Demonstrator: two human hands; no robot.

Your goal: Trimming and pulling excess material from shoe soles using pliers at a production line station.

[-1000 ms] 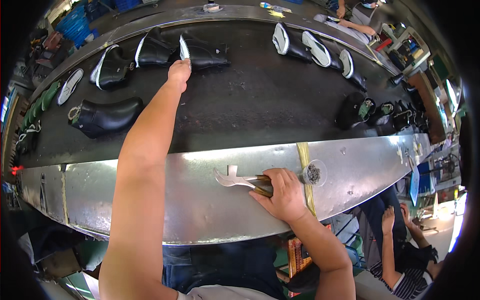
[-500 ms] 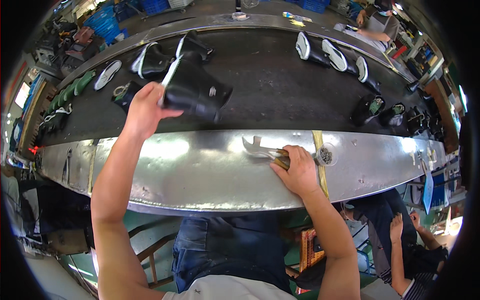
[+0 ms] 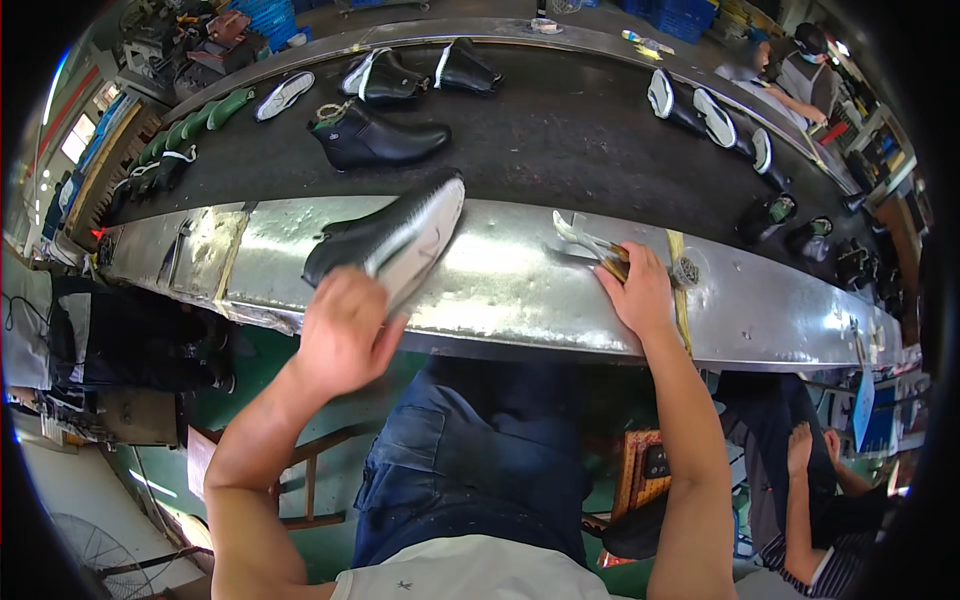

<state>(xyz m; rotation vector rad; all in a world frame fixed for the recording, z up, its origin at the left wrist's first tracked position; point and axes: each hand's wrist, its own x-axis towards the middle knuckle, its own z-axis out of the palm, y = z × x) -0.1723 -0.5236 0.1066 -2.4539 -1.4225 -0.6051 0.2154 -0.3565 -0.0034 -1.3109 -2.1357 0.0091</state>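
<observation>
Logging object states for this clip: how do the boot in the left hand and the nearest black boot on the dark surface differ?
The held boot is gripped by the left hand; the resting boot is untouched. The held boot is tipped, its pale sole showing; the resting boot stands with its sole hidden. Both are black.

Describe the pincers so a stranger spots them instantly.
Find the long shiny metal ledge nearest the person. Right of its middle, the right hand grips the pincers. Unlike the black boot in the left hand, they show a curved silvery head and brown handles.
</observation>
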